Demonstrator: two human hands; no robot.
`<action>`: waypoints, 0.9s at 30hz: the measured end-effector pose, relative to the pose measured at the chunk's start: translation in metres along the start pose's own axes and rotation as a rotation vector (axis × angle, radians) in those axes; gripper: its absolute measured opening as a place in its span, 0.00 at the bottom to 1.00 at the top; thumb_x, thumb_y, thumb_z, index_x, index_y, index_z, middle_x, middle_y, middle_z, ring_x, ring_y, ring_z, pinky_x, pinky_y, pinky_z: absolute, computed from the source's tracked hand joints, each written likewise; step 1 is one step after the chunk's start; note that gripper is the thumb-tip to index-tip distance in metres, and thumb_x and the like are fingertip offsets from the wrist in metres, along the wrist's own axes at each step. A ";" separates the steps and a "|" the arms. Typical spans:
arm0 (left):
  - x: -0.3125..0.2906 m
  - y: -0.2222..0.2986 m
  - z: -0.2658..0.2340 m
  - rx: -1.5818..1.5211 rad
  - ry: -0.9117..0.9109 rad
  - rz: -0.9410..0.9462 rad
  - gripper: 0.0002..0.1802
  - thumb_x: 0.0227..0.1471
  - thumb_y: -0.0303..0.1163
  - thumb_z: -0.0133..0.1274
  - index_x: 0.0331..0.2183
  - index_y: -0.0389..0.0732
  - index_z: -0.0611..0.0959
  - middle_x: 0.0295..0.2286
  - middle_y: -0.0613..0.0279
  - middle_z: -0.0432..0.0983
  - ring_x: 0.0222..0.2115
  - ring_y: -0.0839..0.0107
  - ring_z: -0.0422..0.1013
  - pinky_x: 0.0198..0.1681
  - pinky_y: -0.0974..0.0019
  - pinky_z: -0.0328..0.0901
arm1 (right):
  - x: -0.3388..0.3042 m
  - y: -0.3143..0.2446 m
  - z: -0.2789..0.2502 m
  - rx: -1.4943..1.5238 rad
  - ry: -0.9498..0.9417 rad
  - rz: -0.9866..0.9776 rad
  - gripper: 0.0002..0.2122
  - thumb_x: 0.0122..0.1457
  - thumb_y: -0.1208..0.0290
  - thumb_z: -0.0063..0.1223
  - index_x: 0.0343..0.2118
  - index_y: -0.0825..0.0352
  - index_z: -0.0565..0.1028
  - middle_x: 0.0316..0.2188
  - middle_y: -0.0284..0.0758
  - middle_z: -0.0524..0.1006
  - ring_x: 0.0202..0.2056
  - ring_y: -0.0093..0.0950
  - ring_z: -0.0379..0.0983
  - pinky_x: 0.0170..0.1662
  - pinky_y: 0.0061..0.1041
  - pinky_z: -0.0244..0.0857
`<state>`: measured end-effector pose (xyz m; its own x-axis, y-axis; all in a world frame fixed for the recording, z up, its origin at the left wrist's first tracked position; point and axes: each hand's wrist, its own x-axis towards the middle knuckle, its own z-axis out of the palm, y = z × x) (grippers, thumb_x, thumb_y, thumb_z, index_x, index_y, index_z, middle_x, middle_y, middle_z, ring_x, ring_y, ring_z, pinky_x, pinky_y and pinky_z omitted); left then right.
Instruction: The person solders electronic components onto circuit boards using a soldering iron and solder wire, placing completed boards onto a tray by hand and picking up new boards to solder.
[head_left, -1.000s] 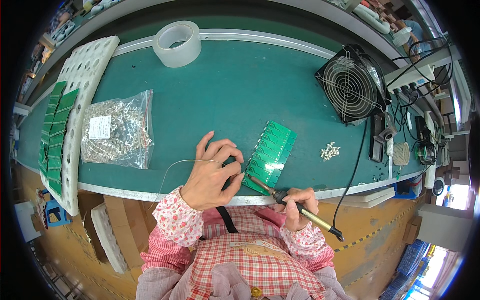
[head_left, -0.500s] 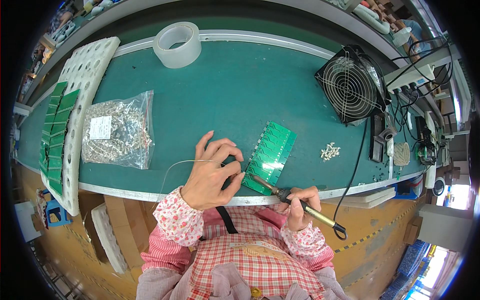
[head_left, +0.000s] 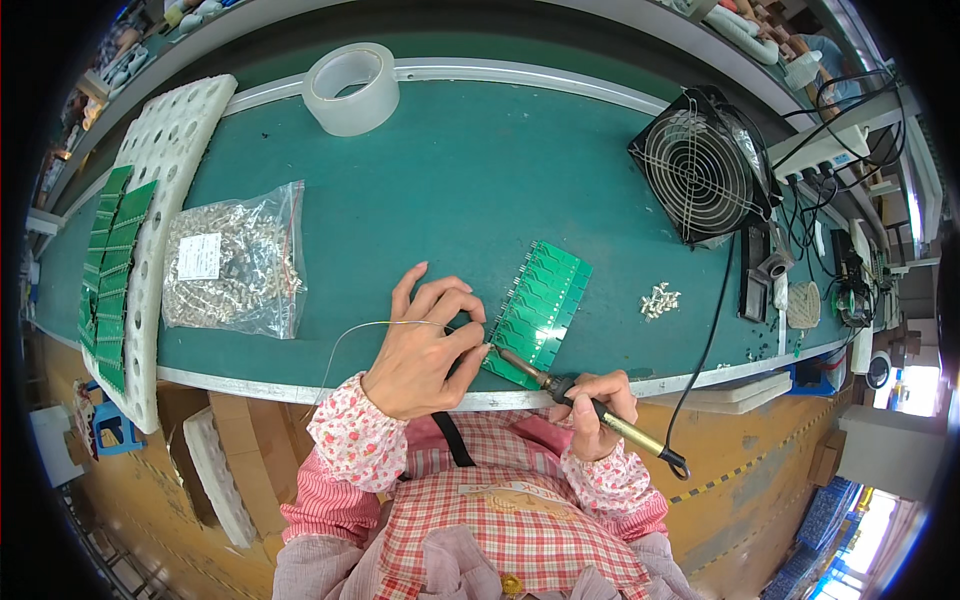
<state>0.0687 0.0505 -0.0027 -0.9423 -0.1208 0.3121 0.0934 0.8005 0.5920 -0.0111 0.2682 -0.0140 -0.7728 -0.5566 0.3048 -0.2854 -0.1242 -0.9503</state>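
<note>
A green circuit board (head_left: 540, 308) lies on the green bench mat near the front edge, with a row of small pins along its left side. My left hand (head_left: 428, 350) is at the board's lower left, fingers pinched on a thin solder wire (head_left: 350, 330) that curves back over the hand. In my right hand (head_left: 600, 405) is a soldering iron (head_left: 625, 428), gripped like a pen. The iron's tip reaches the board's lower left edge, close to my left fingertips. Those fingertips partly hide the spot where wire and tip come together.
A bag of small metal parts (head_left: 235, 262) and a white foam tray (head_left: 180, 130) with green boards (head_left: 125, 250) are on the left. A tape roll (head_left: 350, 90) stands behind. Small loose parts (head_left: 660, 300), a black fan (head_left: 697, 170) and an iron stand (head_left: 757, 275) lie right.
My right hand and the soldering iron have shifted slightly left, the iron's rear end dropping a little. My left hand stays nearly in place, still pinching the solder wire.
</note>
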 end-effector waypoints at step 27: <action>-0.016 0.014 -0.004 0.005 -0.009 -0.059 0.08 0.36 0.26 0.55 0.15 0.41 0.71 0.34 0.63 0.70 0.46 0.60 0.65 0.59 0.44 0.45 | -0.014 -0.003 -0.002 0.122 0.025 0.119 0.05 0.57 0.76 0.48 0.29 0.71 0.67 0.19 0.38 0.73 0.15 0.22 0.70 0.19 0.19 0.64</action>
<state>0.0864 0.0612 0.0035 -0.9491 -0.1622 0.2700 0.0364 0.7950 0.6055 -0.0004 0.2778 -0.0151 -0.8114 -0.5530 0.1893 -0.1211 -0.1577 -0.9800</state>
